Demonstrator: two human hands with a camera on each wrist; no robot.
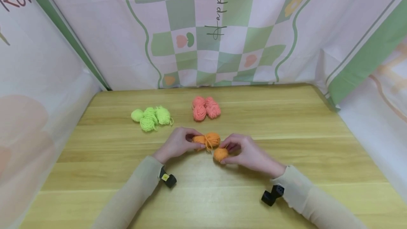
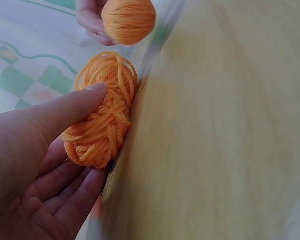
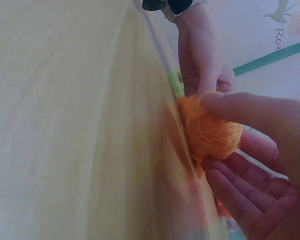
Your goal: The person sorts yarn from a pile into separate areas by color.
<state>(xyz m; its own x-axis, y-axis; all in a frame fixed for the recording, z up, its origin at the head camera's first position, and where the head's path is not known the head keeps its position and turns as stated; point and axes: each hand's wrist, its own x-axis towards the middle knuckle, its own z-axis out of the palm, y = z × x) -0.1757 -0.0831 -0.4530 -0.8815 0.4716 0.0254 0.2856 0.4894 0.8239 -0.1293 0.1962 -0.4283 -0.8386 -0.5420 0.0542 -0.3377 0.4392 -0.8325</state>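
In the head view, my left hand (image 1: pixel 181 144) grips the left end of an orange yarn skein (image 1: pixel 212 139) lying on the table. A loose strand hangs at its middle. The left wrist view has my thumb across the skein (image 2: pixel 97 132), fingers beneath. My right hand (image 1: pixel 249 153) pinches a small round orange yarn ball (image 1: pixel 220 154) between thumb and fingers, just in front of the skein's right end. In the right wrist view, this ball (image 3: pixel 217 132) partly hides the skein and the left hand's fingertips.
Bright green yarn bundles (image 1: pixel 148 119) lie at the back left of the wooden table (image 1: pixel 203 193). Behind the hands, near the middle, are pink yarn bundles (image 1: pixel 199 112). A patterned cloth (image 1: pixel 241 63) hangs along the table's far edge, with more cloth at both sides.
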